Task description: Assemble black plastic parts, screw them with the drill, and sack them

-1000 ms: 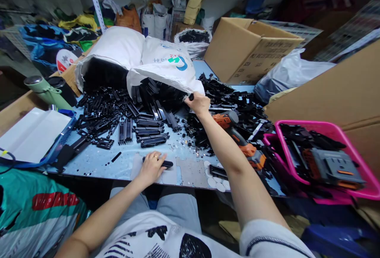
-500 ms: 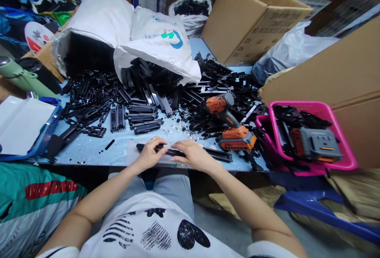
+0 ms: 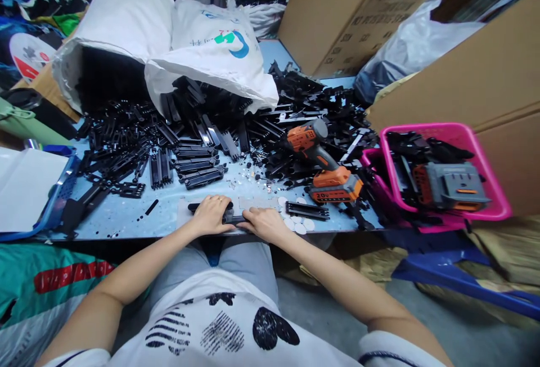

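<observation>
My left hand (image 3: 211, 215) and my right hand (image 3: 264, 223) rest side by side at the near edge of the pale blue table (image 3: 169, 215). Both are curled onto a long black plastic strip (image 3: 234, 219) that lies flat between them; only short bits of it show. An orange cordless drill (image 3: 323, 164) lies on its side just right of my right hand. A flat black bracket (image 3: 307, 210) sits between the drill and my hand, beside several small white discs (image 3: 297, 224).
A heap of black plastic parts (image 3: 177, 136) spills from a white sack (image 3: 202, 57) across the table. A pink basket (image 3: 442, 175) with a grey battery stands at the right. Cardboard boxes (image 3: 350, 12) rise behind. A blue tray (image 3: 50, 204) with a white sheet lies at the left.
My right hand came back from the sack's mouth to the near edge and joined the left hand on the black strip. The view tilted down and closer.
</observation>
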Action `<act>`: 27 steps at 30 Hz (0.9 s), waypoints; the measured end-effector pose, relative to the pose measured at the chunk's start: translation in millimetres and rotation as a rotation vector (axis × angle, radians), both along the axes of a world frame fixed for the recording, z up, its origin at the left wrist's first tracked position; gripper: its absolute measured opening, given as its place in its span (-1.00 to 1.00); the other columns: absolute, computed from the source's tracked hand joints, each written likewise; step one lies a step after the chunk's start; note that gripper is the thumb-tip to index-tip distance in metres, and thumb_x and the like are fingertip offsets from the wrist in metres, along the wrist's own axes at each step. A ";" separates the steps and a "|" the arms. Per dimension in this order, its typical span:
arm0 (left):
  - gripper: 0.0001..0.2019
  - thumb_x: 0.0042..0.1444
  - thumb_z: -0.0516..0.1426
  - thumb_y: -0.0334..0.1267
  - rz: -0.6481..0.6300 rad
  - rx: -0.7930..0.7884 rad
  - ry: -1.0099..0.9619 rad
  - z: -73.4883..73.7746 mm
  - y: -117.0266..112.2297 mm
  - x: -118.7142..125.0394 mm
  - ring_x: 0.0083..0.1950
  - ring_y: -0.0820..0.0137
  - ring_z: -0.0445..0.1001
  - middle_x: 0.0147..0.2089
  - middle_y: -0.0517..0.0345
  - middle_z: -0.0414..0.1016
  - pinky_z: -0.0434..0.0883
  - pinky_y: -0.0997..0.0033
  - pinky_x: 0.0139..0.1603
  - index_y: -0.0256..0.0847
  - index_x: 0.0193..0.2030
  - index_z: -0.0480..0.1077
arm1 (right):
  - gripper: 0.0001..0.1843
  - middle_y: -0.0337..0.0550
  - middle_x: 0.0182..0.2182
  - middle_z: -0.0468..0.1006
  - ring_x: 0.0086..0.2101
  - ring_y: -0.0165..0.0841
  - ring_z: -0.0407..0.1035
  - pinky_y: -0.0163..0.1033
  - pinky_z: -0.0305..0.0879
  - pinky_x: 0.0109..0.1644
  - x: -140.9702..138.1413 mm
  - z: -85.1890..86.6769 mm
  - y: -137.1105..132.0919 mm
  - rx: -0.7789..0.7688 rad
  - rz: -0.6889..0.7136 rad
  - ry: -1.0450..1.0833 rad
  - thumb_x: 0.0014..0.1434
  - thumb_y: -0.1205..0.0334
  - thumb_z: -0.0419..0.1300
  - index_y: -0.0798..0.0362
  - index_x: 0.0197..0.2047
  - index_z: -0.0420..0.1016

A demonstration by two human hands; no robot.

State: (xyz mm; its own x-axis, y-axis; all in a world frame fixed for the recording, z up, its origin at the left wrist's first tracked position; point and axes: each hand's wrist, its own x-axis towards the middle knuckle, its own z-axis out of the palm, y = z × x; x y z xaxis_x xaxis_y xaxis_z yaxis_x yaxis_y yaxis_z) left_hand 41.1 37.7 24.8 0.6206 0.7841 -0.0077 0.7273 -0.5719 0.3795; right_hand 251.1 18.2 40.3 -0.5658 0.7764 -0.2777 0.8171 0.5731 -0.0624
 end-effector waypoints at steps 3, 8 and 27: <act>-0.52 0.02 0.13 0.12 0.020 0.033 -0.043 -5.9 -3.2 -2.8 -0.12 0.17 0.41 -0.14 -0.02 0.42 0.30 0.25 -0.15 -0.22 -0.07 0.27 | -0.54 -0.05 -0.28 0.49 -0.30 -0.28 0.39 -0.27 0.04 -0.32 -3.6 9.9 -2.6 0.102 0.025 -0.004 0.32 -0.10 -0.19 0.03 -0.12 0.37; -0.60 0.08 0.12 0.06 0.053 0.078 -0.134 -11.6 -7.2 -10.0 -0.12 0.20 0.44 -0.16 -0.02 0.44 0.34 0.28 -0.18 -0.21 -0.11 0.29 | -0.56 -0.02 -0.30 0.48 -0.31 -0.29 0.36 -0.25 -0.01 -0.30 -4.9 20.7 -0.2 0.165 0.090 0.014 0.34 -0.04 -0.18 0.09 -0.11 0.37; -0.83 0.14 0.00 -0.50 0.151 0.039 0.033 16.6 122.1 90.1 -0.02 0.21 0.41 -0.12 -0.18 0.47 0.31 0.24 -0.01 -0.39 -0.21 0.40 | -0.74 0.12 -0.24 0.52 -0.12 -0.19 0.32 -0.18 0.13 -0.12 22.2 -4.6 107.5 0.154 -0.183 -0.036 0.23 0.37 -0.03 0.21 -0.20 0.48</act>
State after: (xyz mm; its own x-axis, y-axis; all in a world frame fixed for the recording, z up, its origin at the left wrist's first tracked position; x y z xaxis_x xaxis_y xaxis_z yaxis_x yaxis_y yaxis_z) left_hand 131.2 159.8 41.4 0.4958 0.8684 0.0063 0.8177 -0.4693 0.3334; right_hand 273.2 125.7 35.7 -0.4033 0.9000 -0.1655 0.9084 0.4155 0.0458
